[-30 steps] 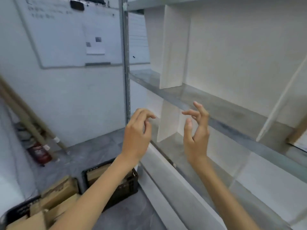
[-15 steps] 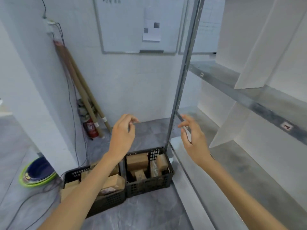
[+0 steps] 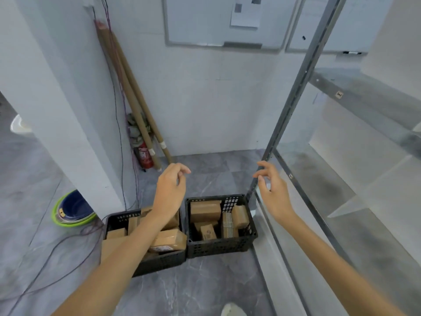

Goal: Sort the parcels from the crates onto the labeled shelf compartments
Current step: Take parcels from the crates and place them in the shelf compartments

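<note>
Two black plastic crates stand side by side on the grey floor. The left crate (image 3: 159,262) and the right crate (image 3: 218,246) each hold several brown cardboard parcels, such as one parcel (image 3: 205,210) at the back of the right crate. My left hand (image 3: 169,190) hovers above the left crate with loosely curled fingers and holds nothing. My right hand (image 3: 273,190) hangs empty above the right crate's right edge, beside the metal shelf upright (image 3: 293,96). The shelf (image 3: 341,201) with white dividers fills the right side.
Cardboard tubes (image 3: 134,96) and a red fire extinguisher (image 3: 144,155) lean in the far corner. Stacked green and blue bowls (image 3: 73,210) sit on the floor at the left, with cables (image 3: 57,247) trailing past them. A whiteboard (image 3: 223,21) hangs on the back wall.
My view has swung left and down from the shelf to the crates. Both empty hands have come away from the shelf and now hover over the crates.
</note>
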